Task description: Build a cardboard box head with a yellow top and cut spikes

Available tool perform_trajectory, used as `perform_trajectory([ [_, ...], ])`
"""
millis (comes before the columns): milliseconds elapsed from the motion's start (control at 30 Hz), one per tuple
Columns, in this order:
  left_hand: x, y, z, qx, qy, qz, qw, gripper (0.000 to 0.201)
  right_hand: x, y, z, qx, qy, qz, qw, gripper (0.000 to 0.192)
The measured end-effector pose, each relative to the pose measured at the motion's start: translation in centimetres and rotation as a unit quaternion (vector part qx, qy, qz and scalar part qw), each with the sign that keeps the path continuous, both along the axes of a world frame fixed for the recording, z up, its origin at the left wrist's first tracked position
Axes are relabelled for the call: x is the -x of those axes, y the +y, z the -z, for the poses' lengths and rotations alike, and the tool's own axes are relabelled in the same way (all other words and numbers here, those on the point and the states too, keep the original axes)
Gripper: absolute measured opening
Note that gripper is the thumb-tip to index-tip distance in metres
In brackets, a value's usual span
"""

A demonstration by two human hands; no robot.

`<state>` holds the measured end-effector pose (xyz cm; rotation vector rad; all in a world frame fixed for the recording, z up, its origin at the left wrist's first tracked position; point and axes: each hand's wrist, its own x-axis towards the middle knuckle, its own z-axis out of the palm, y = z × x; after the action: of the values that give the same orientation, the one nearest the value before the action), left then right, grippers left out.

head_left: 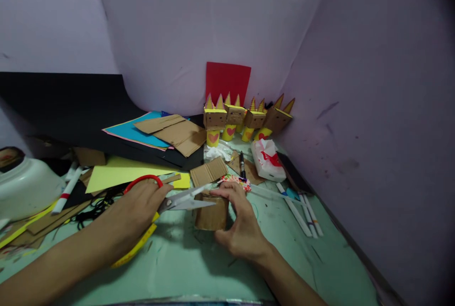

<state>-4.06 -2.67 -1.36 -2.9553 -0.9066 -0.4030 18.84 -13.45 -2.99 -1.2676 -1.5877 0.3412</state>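
left hand (140, 206) closed through red-handled scissors (167, 197), blades parted, tips over the cardboard piece (211, 213) | cardboard piece upright on green mat (185, 258), between both hands | right hand (240, 223) half-curled, fingers bracing its top and side | step: mid-cut, looks like | next: steady brace, fingers clear of blades

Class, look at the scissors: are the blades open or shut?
Open. The scissors in the left hand show two blades spread apart, their tips over the cardboard piece held by the right hand.
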Motion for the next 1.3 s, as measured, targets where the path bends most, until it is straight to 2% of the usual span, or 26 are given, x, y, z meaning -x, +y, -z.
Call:
perform_trajectory([
  [67,-0.3,-0.1,-0.1,-0.045,0.034,0.031,0.998,0.054,0.0,0.0,-0.1,-0.006,-0.008,-0.007,1.0,0.066],
  [167,-0.8,0.0,-0.3,-0.107,0.065,0.029,0.992,0.054,0.1,0.0,-0.4,-0.014,-0.015,-0.009,1.0,0.062],
  [500,-0.2,0.1,-1.0,-0.09,0.105,0.018,0.99,0.055,0.1,-0.1,-0.1,-0.035,-0.015,-0.007,0.999,0.059],
  [767,-0.7,0.3,-0.5,-0.151,0.102,0.026,0.983,0.052,0.2,-0.2,-0.2,-0.033,-0.014,-0.011,0.999,0.057],
  [1300,0.1,0.8,0.4,-0.273,0.082,0.062,0.956,0.043,0.3,-0.4,-0.1,-0.058,-0.009,-0.02,0.998,0.058],
])
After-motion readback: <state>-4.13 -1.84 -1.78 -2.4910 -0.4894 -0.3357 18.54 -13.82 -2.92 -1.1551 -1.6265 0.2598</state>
